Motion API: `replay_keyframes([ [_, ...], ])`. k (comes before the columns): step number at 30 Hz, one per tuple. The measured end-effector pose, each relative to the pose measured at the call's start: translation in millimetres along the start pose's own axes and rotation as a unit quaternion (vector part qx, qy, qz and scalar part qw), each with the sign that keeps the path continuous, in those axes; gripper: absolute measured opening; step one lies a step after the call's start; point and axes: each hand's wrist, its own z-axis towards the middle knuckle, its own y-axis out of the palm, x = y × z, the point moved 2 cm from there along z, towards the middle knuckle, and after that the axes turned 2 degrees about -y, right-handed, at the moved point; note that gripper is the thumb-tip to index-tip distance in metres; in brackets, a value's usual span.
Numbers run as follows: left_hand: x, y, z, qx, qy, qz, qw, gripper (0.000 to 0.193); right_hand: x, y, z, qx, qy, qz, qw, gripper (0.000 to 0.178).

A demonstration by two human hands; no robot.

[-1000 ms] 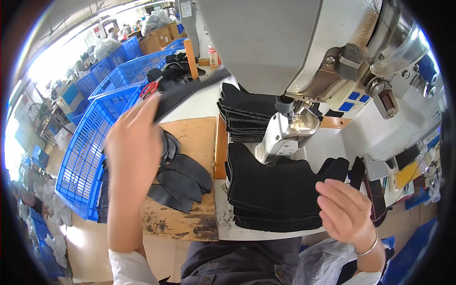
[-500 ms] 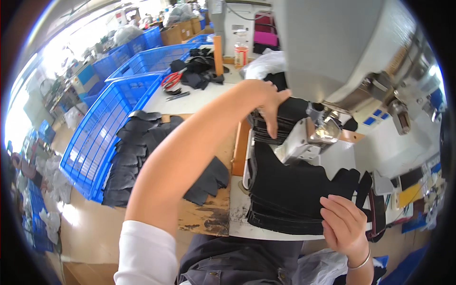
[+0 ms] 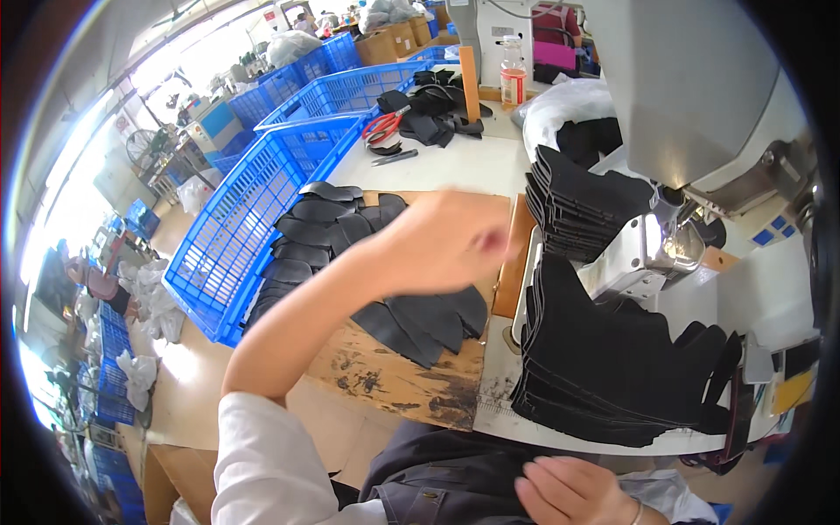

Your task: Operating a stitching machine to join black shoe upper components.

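Observation:
My left hand [image 3: 459, 241] is above the wooden board, left of the machine, smeared by motion; its fingers are hard to make out. Under it and to its left lie overlapping dark grey cut pieces [image 3: 420, 319]. Down by my lap, in front of the table edge, my right hand [image 3: 573, 492] has its fingers loosely stretched out with nothing visible in them. A thick stack of black cut fabric pieces [image 3: 604, 359] lies on the white table. Behind it a second stack of black pieces [image 3: 582, 206] leans beside the metal arm of the sewing machine [image 3: 634, 254].
A blue plastic crate [image 3: 232, 254] stands left of the board [image 3: 394, 376]. Red-handled scissors [image 3: 385, 127], tweezers [image 3: 395, 158] and black scraps lie on the far table. An upright wooden post [image 3: 470, 83] and a jar [image 3: 513, 74] stand behind. The machine head [image 3: 700, 96] overhangs the right side.
My left hand has left the far black stack and swung left and nearer, over the board. My right hand has dropped from the near stack to my lap. The view has shifted left.

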Motion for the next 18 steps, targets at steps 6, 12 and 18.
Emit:
replay_keyframes([
  [6, -17, 61, -84, -0.007, 0.143, 0.085, 0.986, 0.027, 3, 86, 26, -0.107, 0.129, -0.054, 0.984, 0.046],
  [12, -27, 81, -96, 0.012, 0.213, 0.210, 0.954, 0.026, 12, 118, 50, -0.137, 0.293, -0.065, 0.944, 0.063],
  [18, -39, 73, -100, 0.047, 0.154, 0.058, 0.985, 0.030, 22, 133, 59, -0.118, 0.297, -0.033, 0.947, 0.066],
])
